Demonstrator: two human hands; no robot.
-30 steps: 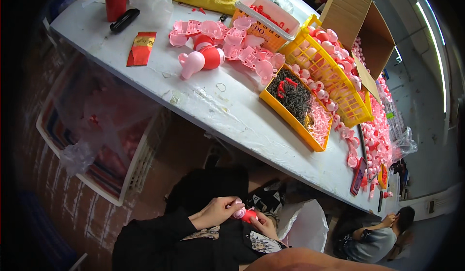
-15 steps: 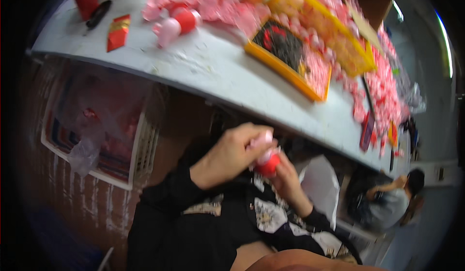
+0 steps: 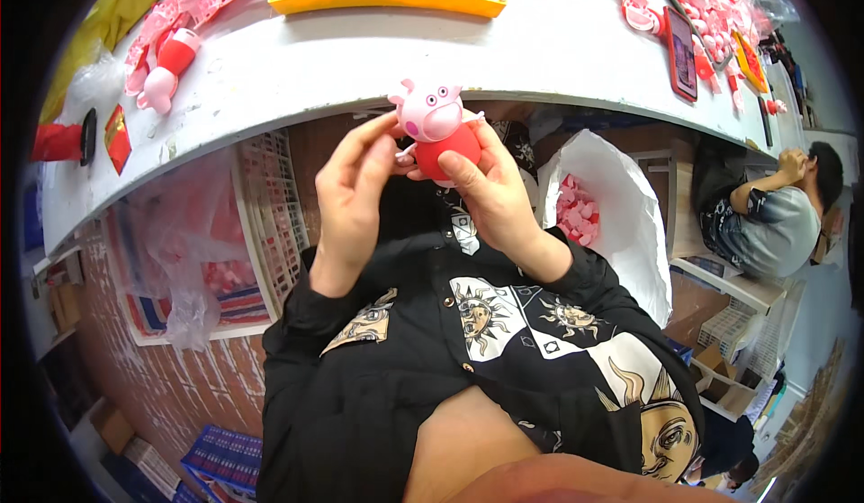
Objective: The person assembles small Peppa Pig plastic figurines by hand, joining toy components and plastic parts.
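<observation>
A toy pig figure [image 3: 443, 139] with a pink head and a red body is held upright just off the table's front edge, its face toward me. My right hand [image 3: 499, 199] is closed round its red body, with the thumb across the front. On the figure's other side, my left hand [image 3: 353, 193] has its fingers bent at the small pink arm, in what looks like a pinch. The legs are mostly hidden by my fingers. Another pink and red figure [image 3: 171, 62] lies on the table at the left.
On the white table [image 3: 558, 62] stands a yellow tray [image 3: 387, 1] of small black and pink parts. Pink pieces are heaped at the right, beside a phone [image 3: 681, 53]. Below are a white sack [image 3: 621, 224] and a white crate [image 3: 261, 224]. A co-worker [image 3: 765, 206] sits at the right.
My view has swung to the right and levelled out. The pig figure, earlier blurred and partly covered between both hands, now stands upright with its face showing; my left hand has come off its head.
</observation>
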